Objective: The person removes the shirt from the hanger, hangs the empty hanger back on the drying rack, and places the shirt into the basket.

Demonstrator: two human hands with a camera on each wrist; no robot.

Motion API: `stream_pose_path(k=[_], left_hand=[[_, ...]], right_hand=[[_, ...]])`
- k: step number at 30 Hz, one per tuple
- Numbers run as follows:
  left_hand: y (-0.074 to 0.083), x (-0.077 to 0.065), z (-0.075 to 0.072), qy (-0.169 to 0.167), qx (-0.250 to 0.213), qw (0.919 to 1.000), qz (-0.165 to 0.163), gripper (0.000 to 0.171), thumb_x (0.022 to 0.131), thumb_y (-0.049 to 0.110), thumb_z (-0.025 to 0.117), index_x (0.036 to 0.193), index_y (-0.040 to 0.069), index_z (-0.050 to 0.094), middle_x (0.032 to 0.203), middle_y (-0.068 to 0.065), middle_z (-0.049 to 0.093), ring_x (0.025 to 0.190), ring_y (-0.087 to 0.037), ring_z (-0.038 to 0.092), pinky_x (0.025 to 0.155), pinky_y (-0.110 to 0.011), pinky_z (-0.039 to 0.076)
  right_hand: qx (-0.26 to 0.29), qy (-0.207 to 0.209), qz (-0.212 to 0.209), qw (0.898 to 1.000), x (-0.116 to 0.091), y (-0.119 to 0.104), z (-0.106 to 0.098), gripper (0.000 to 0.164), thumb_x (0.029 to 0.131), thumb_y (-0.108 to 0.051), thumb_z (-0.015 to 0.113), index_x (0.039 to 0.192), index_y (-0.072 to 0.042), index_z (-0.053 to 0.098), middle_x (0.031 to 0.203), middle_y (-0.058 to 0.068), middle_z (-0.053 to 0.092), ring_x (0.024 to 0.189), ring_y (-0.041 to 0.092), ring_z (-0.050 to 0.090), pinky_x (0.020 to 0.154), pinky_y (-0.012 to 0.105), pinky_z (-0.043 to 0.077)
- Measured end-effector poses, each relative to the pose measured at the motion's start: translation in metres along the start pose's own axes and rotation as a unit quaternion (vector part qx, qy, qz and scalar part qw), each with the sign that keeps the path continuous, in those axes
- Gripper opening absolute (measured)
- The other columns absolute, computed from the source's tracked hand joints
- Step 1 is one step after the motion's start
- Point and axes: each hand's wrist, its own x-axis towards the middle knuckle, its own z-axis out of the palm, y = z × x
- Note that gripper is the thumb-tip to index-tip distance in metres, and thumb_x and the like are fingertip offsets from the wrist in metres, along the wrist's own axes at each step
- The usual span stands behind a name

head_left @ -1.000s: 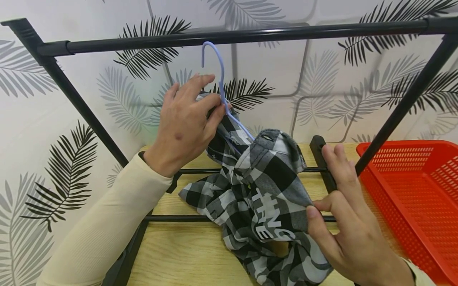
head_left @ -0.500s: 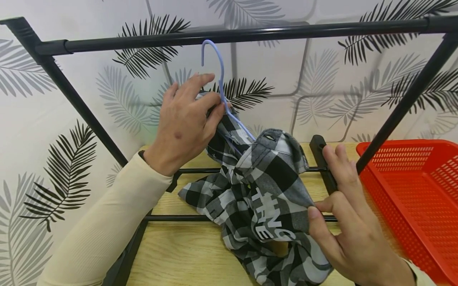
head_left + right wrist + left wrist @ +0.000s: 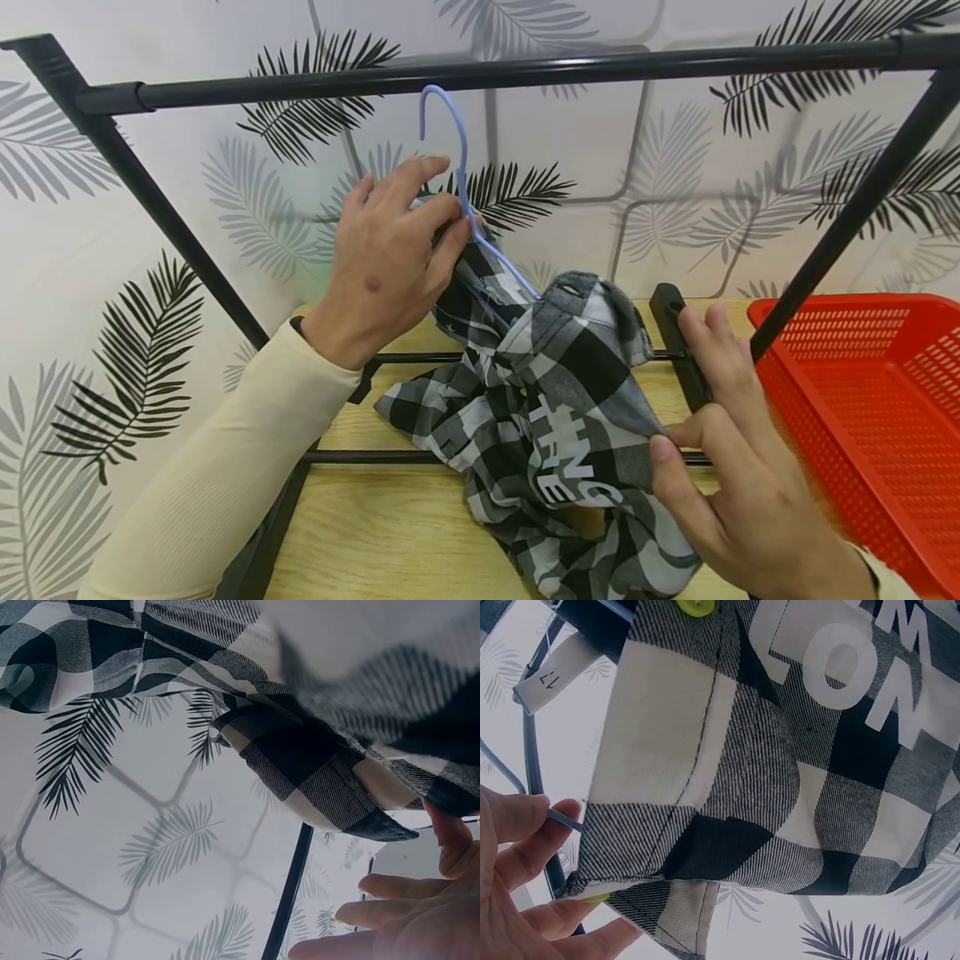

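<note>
A black, grey and white checked shirt (image 3: 592, 367) with white lettering hangs bunched on a light purple hanger (image 3: 459, 142), whose hook rises just below the rack's top bar. My left hand (image 3: 393, 250) pinches the hanger at the base of its hook, beside the collar. In the left wrist view, thumb and forefinger hold the thin hanger wire (image 3: 566, 819) next to the shirt's front edge, near a white tag (image 3: 555, 675). Lower right, my right hand (image 3: 742, 467) pinches the shirt's edge between thumb and forefinger, its other fingers extended. Part of the hanger is hidden inside the cloth.
A black metal rack spans the view, with its top bar (image 3: 480, 73) above the hands and lower rods (image 3: 375, 457) behind the shirt. At right stands a red plastic basket (image 3: 862, 400). Beneath is a wood-grain surface (image 3: 375, 533); a leaf-patterned wall is behind.
The right hand has shifted slightly right, drawing the shirt's collar and edge a little with it. The hanger hook has tilted very slightly left; the left hand has kept its place.
</note>
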Motion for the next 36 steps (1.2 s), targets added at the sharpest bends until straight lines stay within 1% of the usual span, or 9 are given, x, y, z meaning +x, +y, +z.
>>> stream_pose_path(k=[4, 8, 10, 14, 18, 23, 36], left_hand=[[0.0001, 0.0003, 0.0001, 0.002, 0.003, 1.0000, 0.001, 0.022, 0.099, 0.019, 0.063, 0.095, 0.000, 0.074, 0.135, -0.019, 0.059, 0.131, -0.036, 0.051, 0.112, -0.061, 0.026], [0.0007, 0.0009, 0.0001, 0.004, 0.003, 1.0000, 0.003, 0.022, 0.099, 0.019, 0.063, 0.094, 0.000, 0.074, 0.135, -0.019, 0.059, 0.130, -0.036, 0.052, 0.112, -0.062, 0.027], [0.0011, 0.0013, 0.0001, 0.004, 0.002, 1.0000, 0.003, 0.023, 0.099, 0.020, 0.062, 0.094, 0.001, 0.074, 0.135, -0.019, 0.059, 0.130, -0.036, 0.052, 0.112, -0.062, 0.027], [0.0016, 0.0014, 0.0002, 0.003, 0.002, 1.0000, 0.004, 0.023, 0.099, 0.020, 0.062, 0.095, 0.001, 0.074, 0.135, -0.018, 0.059, 0.131, -0.035, 0.051, 0.112, -0.062, 0.027], [0.0014, 0.0015, 0.0008, 0.004, 0.003, 1.0000, 0.007, 0.023, 0.099, 0.019, 0.062, 0.095, 0.001, 0.074, 0.135, -0.018, 0.060, 0.129, -0.035, 0.052, 0.112, -0.062, 0.028], [0.0009, 0.0017, 0.0013, 0.006, 0.003, 0.9999, 0.008, 0.023, 0.099, 0.020, 0.062, 0.094, 0.001, 0.074, 0.134, -0.019, 0.060, 0.130, -0.036, 0.052, 0.111, -0.062, 0.028], [0.0007, 0.0024, -0.0019, -0.005, 0.008, 0.9999, 0.004, 0.024, 0.099, 0.020, 0.062, 0.096, 0.000, 0.074, 0.136, -0.019, 0.059, 0.132, -0.037, 0.050, 0.112, -0.062, 0.027]], right_hand=[[0.011, 0.001, -0.004, 1.000, -0.0038, 0.0035, -0.0002, 0.045, 0.105, -0.029, 0.045, 0.075, 0.002, 0.054, 0.149, 0.036, 0.036, 0.141, 0.053, 0.028, 0.118, 0.056, 0.013], [0.023, 0.005, -0.008, 1.000, -0.0064, 0.0059, -0.0001, 0.043, 0.105, -0.027, 0.046, 0.075, 0.003, 0.053, 0.148, 0.038, 0.036, 0.141, 0.055, 0.026, 0.116, 0.060, 0.012], [0.026, 0.011, -0.012, 1.000, -0.0063, 0.0063, 0.0000, 0.043, 0.105, -0.027, 0.046, 0.074, 0.003, 0.053, 0.147, 0.038, 0.037, 0.141, 0.054, 0.027, 0.117, 0.059, 0.013], [0.012, 0.011, -0.009, 1.000, -0.0049, 0.0050, -0.0016, 0.045, 0.106, -0.030, 0.045, 0.074, 0.000, 0.053, 0.147, 0.036, 0.039, 0.143, 0.049, 0.028, 0.118, 0.055, 0.014], [0.011, 0.008, 0.000, 1.000, -0.0059, 0.0044, -0.0032, 0.046, 0.106, -0.030, 0.045, 0.074, 0.001, 0.053, 0.148, 0.036, 0.038, 0.144, 0.049, 0.026, 0.116, 0.059, 0.012], [0.019, 0.010, 0.000, 1.000, -0.0078, 0.0065, -0.0031, 0.045, 0.106, -0.030, 0.046, 0.074, 0.001, 0.052, 0.148, 0.036, 0.037, 0.144, 0.050, 0.025, 0.113, 0.065, 0.011], [0.015, 0.004, 0.002, 1.000, -0.0103, 0.0076, -0.0047, 0.046, 0.106, -0.031, 0.045, 0.074, 0.001, 0.052, 0.149, 0.036, 0.036, 0.145, 0.049, 0.024, 0.113, 0.065, 0.010]])
